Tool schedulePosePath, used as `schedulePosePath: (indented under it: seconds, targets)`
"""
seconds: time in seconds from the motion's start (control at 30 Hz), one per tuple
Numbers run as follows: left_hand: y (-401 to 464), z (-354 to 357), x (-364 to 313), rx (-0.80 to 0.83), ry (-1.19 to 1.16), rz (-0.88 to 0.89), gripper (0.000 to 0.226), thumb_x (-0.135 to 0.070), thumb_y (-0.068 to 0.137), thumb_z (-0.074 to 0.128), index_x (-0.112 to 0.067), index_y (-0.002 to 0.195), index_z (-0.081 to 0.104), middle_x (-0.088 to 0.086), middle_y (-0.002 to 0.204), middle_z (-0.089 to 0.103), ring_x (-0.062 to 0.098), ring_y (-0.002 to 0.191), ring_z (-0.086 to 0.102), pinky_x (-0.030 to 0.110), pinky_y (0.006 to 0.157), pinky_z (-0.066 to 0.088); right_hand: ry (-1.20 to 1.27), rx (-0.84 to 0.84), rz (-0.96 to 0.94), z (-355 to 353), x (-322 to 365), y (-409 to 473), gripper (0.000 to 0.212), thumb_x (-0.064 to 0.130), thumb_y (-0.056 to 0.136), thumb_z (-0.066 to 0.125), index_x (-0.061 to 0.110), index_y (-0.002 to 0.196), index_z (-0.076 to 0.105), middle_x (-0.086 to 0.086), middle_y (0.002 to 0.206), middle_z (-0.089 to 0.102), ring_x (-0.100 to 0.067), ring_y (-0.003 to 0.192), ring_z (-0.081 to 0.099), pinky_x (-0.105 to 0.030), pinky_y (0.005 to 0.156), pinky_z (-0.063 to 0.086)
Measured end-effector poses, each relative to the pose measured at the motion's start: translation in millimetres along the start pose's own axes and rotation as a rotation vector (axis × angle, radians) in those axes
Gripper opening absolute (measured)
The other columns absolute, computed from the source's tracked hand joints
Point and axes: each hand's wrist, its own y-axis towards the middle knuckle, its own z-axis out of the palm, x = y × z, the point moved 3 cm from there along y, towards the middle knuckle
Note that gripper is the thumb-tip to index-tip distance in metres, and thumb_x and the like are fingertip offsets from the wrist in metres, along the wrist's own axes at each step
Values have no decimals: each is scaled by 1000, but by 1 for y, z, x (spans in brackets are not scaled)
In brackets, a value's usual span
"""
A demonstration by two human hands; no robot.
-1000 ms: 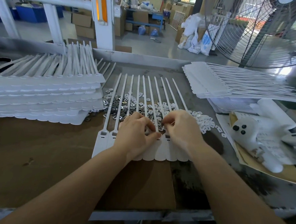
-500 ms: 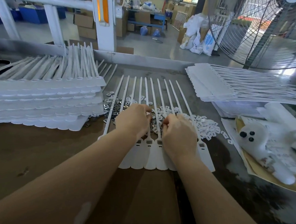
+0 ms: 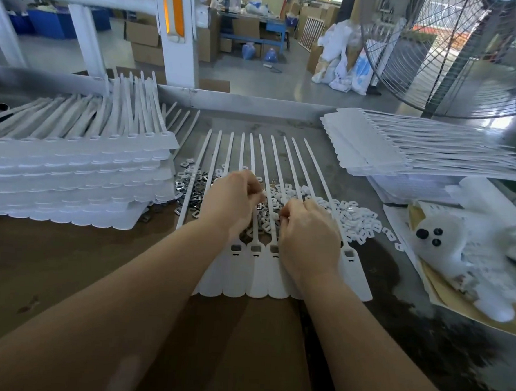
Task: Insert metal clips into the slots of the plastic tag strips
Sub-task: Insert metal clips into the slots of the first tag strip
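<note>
A white sheet of joined plastic tag strips (image 3: 260,281) lies flat before me, its thin tails pointing away. Grey clips sit in three slots at left of centre (image 3: 255,249), and one in the rightmost slot (image 3: 350,254). Loose metal clips (image 3: 194,193) lie under the tails, beside a pile of small white plastic pieces (image 3: 356,221). My left hand (image 3: 232,204) hovers over the pile with fingers curled, pinching at clips. My right hand (image 3: 307,233) covers the strip's right-hand slots, its fingertips curled into the pile between the tails. What each hand holds is hidden by its fingers.
A tall stack of tag sheets (image 3: 70,181) stands at the left, another stack (image 3: 404,150) at the back right. A white plush toy (image 3: 458,256) lies on paper at the right. A large fan (image 3: 471,51) stands beyond the bench's metal back rim (image 3: 256,103).
Both hands have moved from the slot row up the tails to the loose clip pile. More filled slots now show below my left hand.
</note>
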Motion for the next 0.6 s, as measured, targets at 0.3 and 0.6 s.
schedulePosePath:
  seconds: [0.3, 0.6]
  targets:
    - [-36, -75, 46, 196, -249, -123, 10, -7, 88, 62, -11, 87, 71, -6, 57, 64, 0, 44, 53, 10, 43, 40, 14, -9, -29, 0, -1, 0, 17, 16, 96, 41, 15, 102, 56, -1, 97, 58, -15, 88, 51, -26, 80, 42]
    - [-49, -90, 70, 312, -64, -147, 13, -13, 80, 72, -24, 74, 71, -7, 67, 69, 6, 61, 58, 15, 55, 44, 32, -1, -30, -3, 1, -2, 17, 14, 96, 42, 13, 104, 57, -4, 101, 60, -20, 94, 52, -33, 86, 43]
